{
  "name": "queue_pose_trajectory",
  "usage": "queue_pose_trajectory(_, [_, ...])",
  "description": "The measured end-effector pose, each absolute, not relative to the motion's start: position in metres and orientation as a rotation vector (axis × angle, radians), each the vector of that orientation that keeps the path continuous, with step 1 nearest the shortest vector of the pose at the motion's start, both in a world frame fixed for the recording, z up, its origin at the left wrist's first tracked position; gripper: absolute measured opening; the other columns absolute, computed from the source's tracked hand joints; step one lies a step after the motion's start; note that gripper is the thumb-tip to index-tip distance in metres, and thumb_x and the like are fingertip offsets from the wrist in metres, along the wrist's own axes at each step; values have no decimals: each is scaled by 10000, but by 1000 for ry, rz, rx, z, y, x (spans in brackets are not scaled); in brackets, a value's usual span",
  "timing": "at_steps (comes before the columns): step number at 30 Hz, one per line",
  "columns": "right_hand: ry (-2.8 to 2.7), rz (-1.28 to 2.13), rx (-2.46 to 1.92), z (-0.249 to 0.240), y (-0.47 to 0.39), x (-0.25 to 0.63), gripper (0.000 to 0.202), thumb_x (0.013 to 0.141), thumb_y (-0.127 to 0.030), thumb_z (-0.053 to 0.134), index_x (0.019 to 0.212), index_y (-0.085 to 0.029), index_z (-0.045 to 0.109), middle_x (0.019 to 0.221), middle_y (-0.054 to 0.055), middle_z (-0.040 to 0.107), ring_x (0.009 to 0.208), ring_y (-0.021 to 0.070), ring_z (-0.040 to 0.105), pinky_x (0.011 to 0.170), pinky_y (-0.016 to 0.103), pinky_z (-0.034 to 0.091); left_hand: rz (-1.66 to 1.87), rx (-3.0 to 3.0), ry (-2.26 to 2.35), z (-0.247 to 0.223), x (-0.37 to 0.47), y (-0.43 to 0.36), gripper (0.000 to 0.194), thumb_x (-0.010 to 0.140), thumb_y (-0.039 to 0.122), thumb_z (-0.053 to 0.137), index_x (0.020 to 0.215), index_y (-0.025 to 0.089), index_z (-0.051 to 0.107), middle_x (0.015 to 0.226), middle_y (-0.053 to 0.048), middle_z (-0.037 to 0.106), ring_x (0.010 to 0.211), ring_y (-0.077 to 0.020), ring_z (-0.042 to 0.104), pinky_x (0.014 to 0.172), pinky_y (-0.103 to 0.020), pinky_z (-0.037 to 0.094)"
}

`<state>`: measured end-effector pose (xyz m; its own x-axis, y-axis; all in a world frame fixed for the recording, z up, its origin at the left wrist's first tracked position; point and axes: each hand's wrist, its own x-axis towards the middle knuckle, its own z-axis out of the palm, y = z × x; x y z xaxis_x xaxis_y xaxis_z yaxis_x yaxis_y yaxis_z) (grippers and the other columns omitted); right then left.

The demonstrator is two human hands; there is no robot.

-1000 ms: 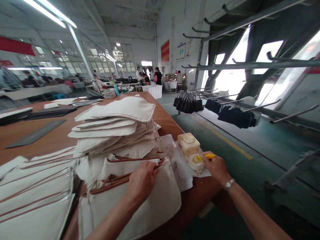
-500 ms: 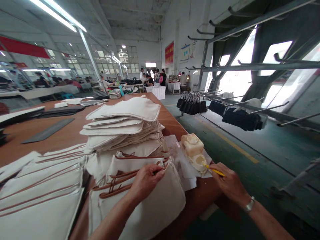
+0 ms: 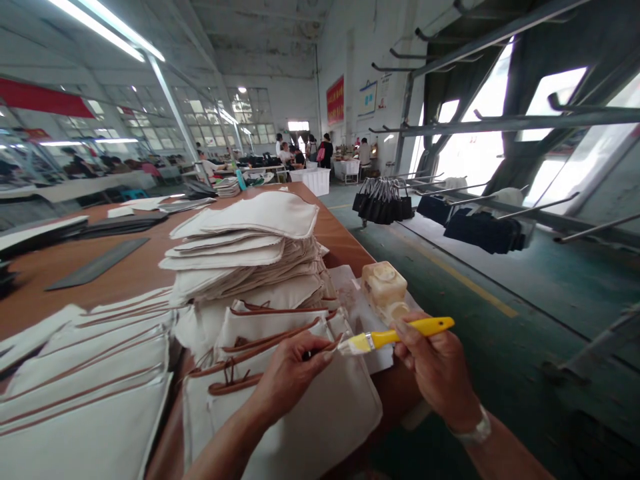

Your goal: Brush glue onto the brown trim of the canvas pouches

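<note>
My right hand point(image 3: 434, 363) grips a paintbrush point(image 3: 385, 337) by its yellow handle. Its pale bristles meet the brown-trimmed edge of a cream fabric piece point(image 3: 320, 407), close to the fingertips of my left hand point(image 3: 295, 373). Thumb and fingers of the left hand pinch that brown trim. More cream pieces with brown trim and dangling brown cords overlap just behind. Beyond my right hand stands a yellowed plastic container point(image 3: 384, 288) with a cut opening, partly hidden by the hand, on a stained white sheet point(image 3: 345, 287) at the table edge.
A tall stack of cream pieces point(image 3: 245, 233) rises behind my hands, and rows of trimmed pieces point(image 3: 85, 387) cover the left. Dark flat sheets point(image 3: 97, 263) lie on the brown table point(image 3: 345, 233). Metal racks point(image 3: 500, 130) with hanging dark bags stand right. People work far back.
My right hand has brought the paintbrush from the container leftward to the trim beside my left hand. The left hand still pinches the edge; the fabric piece has shifted slightly right.
</note>
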<state>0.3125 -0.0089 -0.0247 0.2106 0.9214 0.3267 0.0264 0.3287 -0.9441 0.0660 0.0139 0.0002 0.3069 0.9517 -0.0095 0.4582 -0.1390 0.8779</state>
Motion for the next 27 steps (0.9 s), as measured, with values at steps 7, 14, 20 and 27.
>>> queue_pose_trajectory(7, [-1213,484,-1163,-8,-11,320,342,992,-504,614,940,-172,674,619,0,582,489,150,513,462,239,424,788,1703,1233,-1,67,6,297,862,438,656,949,192,796,824,-32,658,799,-195,615,693,-257,462])
queue_pose_trajectory(14, [-1321,499,-1125,-11,-22,308,330,994,-489,605,905,-180,683,614,10,591,498,165,549,447,244,425,794,1807,1246,-1,69,2,225,887,388,657,907,212,797,822,-23,670,806,-187,634,692,-244,467])
queue_pose_trajectory(20, [-1093,529,-1159,-11,-16,332,326,973,-502,646,966,-178,681,634,-3,561,501,148,500,459,239,417,973,2218,1156,-5,66,-16,188,975,279,587,1008,243,768,802,-17,639,715,-129,624,626,-210,452])
queue_pose_trajectory(27, [-1020,821,-1016,11,-33,336,282,932,-454,705,917,-176,662,619,-10,502,503,129,445,422,205,354,1246,2957,938,-15,64,-34,121,969,191,595,1069,164,656,747,-23,648,603,-129,546,542,-261,380])
